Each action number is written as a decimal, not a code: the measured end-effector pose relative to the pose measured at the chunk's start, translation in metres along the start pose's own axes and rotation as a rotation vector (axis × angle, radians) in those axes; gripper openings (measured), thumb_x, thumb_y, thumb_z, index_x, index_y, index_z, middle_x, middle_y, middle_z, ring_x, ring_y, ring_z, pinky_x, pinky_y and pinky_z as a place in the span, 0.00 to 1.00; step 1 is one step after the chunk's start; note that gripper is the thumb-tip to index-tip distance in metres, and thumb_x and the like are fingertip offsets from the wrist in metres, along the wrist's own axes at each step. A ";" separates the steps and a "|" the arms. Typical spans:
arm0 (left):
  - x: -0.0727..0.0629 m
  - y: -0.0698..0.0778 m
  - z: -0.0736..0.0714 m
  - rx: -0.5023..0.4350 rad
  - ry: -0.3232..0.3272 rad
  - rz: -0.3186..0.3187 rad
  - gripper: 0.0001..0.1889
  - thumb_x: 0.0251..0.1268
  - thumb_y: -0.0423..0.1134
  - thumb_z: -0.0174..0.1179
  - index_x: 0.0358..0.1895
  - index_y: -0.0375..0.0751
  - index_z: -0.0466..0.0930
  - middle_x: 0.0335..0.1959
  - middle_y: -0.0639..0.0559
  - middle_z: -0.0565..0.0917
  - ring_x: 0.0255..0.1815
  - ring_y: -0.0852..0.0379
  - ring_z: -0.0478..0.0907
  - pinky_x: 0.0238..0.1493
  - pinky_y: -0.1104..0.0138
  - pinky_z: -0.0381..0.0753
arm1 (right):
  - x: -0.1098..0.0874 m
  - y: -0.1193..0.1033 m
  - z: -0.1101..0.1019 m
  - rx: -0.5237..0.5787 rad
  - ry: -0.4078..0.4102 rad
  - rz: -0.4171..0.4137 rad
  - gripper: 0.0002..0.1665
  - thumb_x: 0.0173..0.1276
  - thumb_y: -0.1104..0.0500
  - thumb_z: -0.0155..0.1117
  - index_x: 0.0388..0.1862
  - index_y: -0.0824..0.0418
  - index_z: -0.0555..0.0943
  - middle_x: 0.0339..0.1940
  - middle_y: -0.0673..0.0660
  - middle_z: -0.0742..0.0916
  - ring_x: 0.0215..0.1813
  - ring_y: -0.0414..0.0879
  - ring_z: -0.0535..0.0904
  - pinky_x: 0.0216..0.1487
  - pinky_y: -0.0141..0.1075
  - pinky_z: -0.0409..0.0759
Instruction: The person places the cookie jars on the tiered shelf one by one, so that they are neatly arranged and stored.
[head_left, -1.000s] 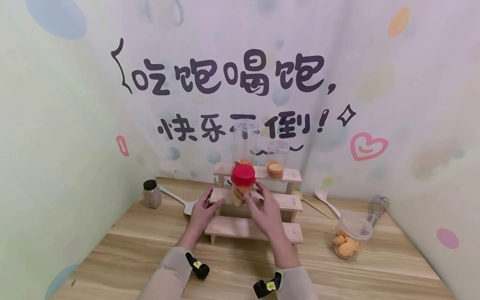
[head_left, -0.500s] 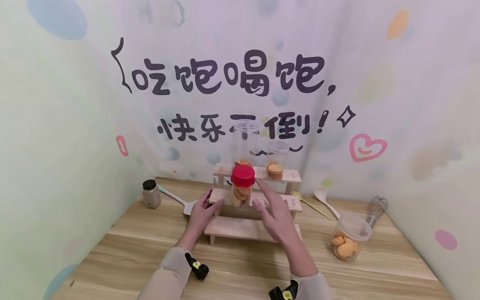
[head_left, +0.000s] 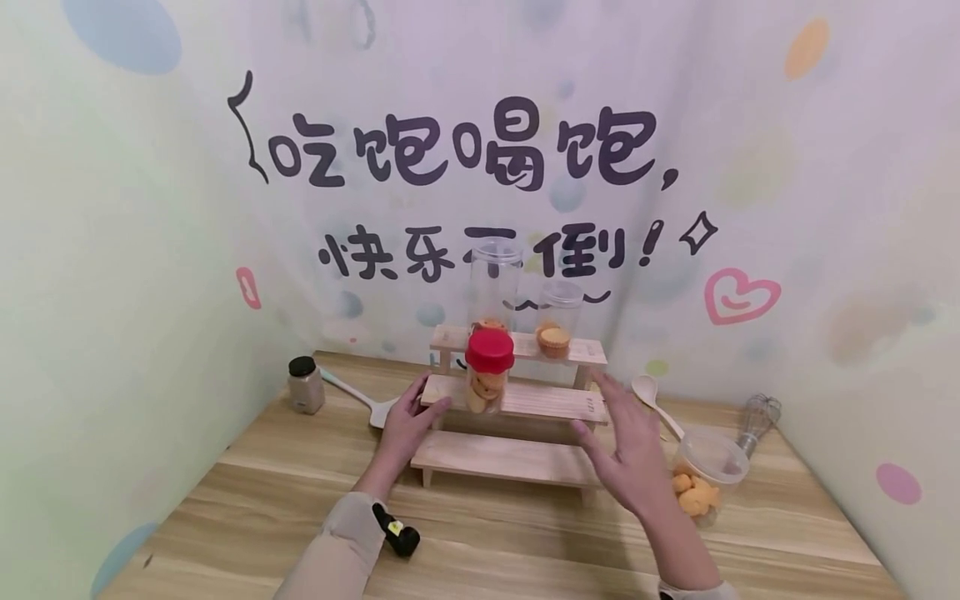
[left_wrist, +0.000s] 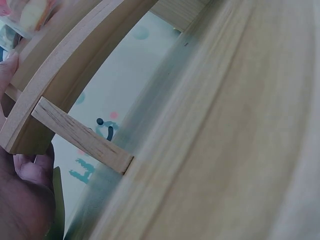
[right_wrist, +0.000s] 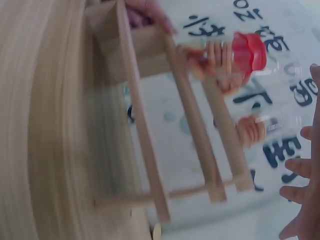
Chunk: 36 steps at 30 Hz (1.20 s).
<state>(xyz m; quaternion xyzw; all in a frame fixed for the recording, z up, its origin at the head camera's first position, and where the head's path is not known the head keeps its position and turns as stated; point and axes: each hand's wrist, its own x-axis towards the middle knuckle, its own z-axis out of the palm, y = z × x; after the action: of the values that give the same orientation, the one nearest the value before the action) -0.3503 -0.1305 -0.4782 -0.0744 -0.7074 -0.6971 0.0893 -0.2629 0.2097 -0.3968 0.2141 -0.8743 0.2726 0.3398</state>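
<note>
On the middle step of the three-tier wooden display stand (head_left: pixel 510 460), towards its left end, stands a clear jar of cookies with a red lid (head_left: pixel 490 352). My left hand (head_left: pixel 407 432) grips the left end of that step, thumb above and fingers below, as the left wrist view shows. Apart from the stand, just off its right side, is my right hand (head_left: pixel 628 450), fingers spread and holding nothing. A tall clear jar (head_left: pixel 495 283) and a shorter clear jar (head_left: pixel 559 321), both with cookies inside, stand on the top step.
A clear jar of fish-shaped cookies (head_left: pixel 697 492) stands right of the stand, partly behind my right hand. Behind it lie a whisk (head_left: pixel 757 421) and a pale spoon (head_left: pixel 652 396). At left are a black-capped jar (head_left: pixel 304 387) and a white spatula (head_left: pixel 360 396).
My right hand has let go of the red-lidded jar and moved right, past the stand's end. The jar stays on the middle step. My left hand keeps its grip.
</note>
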 end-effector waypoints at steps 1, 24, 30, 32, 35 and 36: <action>0.000 0.000 0.000 -0.002 0.000 0.000 0.41 0.66 0.44 0.69 0.79 0.45 0.59 0.79 0.43 0.58 0.77 0.45 0.58 0.70 0.52 0.67 | -0.003 0.007 -0.004 -0.024 0.007 0.020 0.44 0.68 0.47 0.67 0.80 0.50 0.62 0.76 0.60 0.70 0.75 0.65 0.62 0.65 0.77 0.51; -0.016 0.032 0.003 0.007 -0.003 0.024 0.40 0.67 0.42 0.68 0.78 0.39 0.59 0.76 0.39 0.64 0.74 0.45 0.65 0.68 0.58 0.72 | -0.097 0.129 -0.030 0.230 0.260 0.548 0.68 0.55 0.63 0.79 0.83 0.46 0.44 0.74 0.71 0.63 0.70 0.70 0.63 0.71 0.43 0.62; -0.015 0.029 0.004 -0.020 -0.005 0.012 0.41 0.66 0.43 0.69 0.78 0.40 0.59 0.76 0.41 0.64 0.74 0.47 0.64 0.68 0.56 0.70 | -0.096 0.125 -0.032 0.236 0.230 0.595 0.68 0.57 0.59 0.80 0.83 0.48 0.42 0.72 0.76 0.64 0.69 0.74 0.63 0.69 0.65 0.59; -0.015 0.030 0.004 -0.019 -0.003 0.012 0.41 0.66 0.43 0.69 0.78 0.39 0.59 0.76 0.41 0.64 0.74 0.46 0.64 0.68 0.57 0.71 | -0.096 0.126 -0.031 0.234 0.225 0.597 0.68 0.57 0.59 0.79 0.83 0.49 0.42 0.72 0.76 0.64 0.68 0.72 0.63 0.67 0.63 0.62; -0.015 0.030 0.004 -0.021 -0.003 0.004 0.41 0.66 0.43 0.69 0.78 0.40 0.60 0.76 0.42 0.64 0.74 0.47 0.65 0.67 0.61 0.72 | -0.096 0.128 -0.030 0.252 0.209 0.583 0.68 0.57 0.62 0.79 0.82 0.50 0.41 0.72 0.74 0.63 0.68 0.69 0.64 0.69 0.49 0.65; -0.016 0.029 0.004 -0.018 -0.004 0.004 0.41 0.66 0.43 0.69 0.78 0.41 0.59 0.76 0.42 0.65 0.73 0.47 0.66 0.66 0.62 0.73 | -0.096 0.128 -0.030 0.257 0.201 0.573 0.69 0.57 0.63 0.79 0.82 0.50 0.40 0.72 0.74 0.63 0.68 0.68 0.64 0.69 0.42 0.66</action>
<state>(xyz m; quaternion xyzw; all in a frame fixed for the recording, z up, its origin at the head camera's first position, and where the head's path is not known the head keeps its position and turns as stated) -0.3283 -0.1262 -0.4532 -0.0779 -0.7013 -0.7030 0.0886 -0.2556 0.3437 -0.4889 -0.0274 -0.8195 0.4850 0.3039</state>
